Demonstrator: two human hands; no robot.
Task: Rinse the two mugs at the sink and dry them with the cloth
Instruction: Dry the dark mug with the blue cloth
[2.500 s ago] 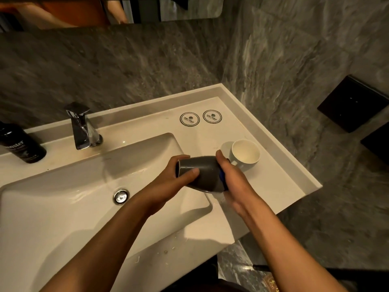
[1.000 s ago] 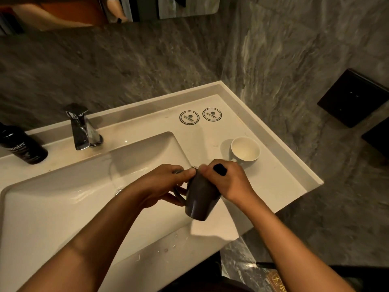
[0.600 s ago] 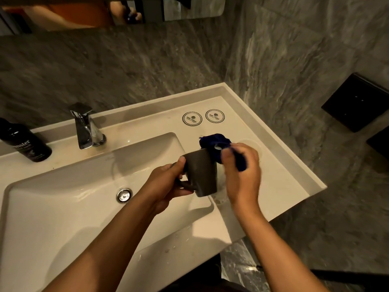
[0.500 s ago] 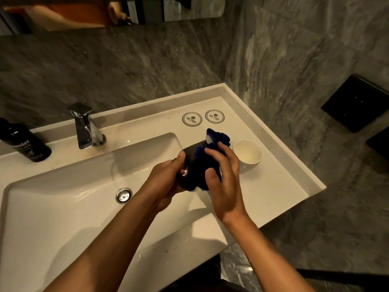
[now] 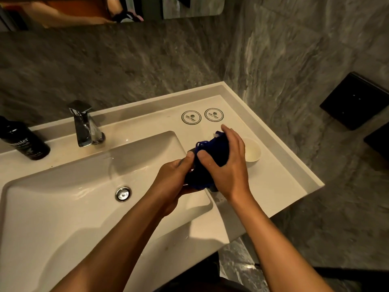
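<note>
Dim warm light from above falls on the sink (image 5: 63, 207), w/ soft arm shadows across its front edge, small glints on the tap (image 5: 84, 125) and drain (image 5: 123, 193) inside it, stone walls beyond it dark and smeared, lines bowing toward the frame edges.

Grey marbled stone walls (image 5: 147, 66) meet in a corner at the upper right of the frame. A mirror (image 5: 189, 7) runs along the top edge. Two black wall fixtures (image 5: 353, 100) sit at the right edge, one cut off by it. A white tabletop (image 5: 280, 175) with a raised rim fills the centre and left. Its far right part bears two round printed coasters (image 5: 191, 117). At the lower right, dark veined floor (image 5: 237, 260) shows below the tabletop's edge. The light is dim and warm.
</note>
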